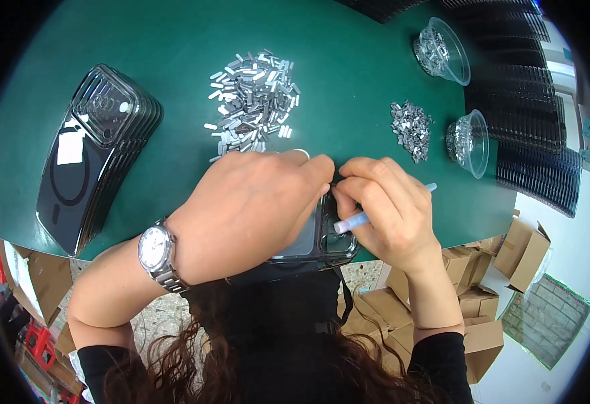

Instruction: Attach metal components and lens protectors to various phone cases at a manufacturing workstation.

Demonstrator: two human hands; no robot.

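Small assembly workshop, by the look: green tabletop (pixel 174 40) w/ a stack of clear phone cases (pixel 96 151), heaps of small metal parts (pixel 254 101) (some in plastic bowls (pixel 443 50)), cardboard boxes (pixel 520 252) on floor.

One head-worn fisheye looks steeply down, close over the green table (pixel 174 40)

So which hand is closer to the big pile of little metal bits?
Left. The left hand lies just below the big pile of metal bits; the right hand is off to the pile's lower right, farther away.
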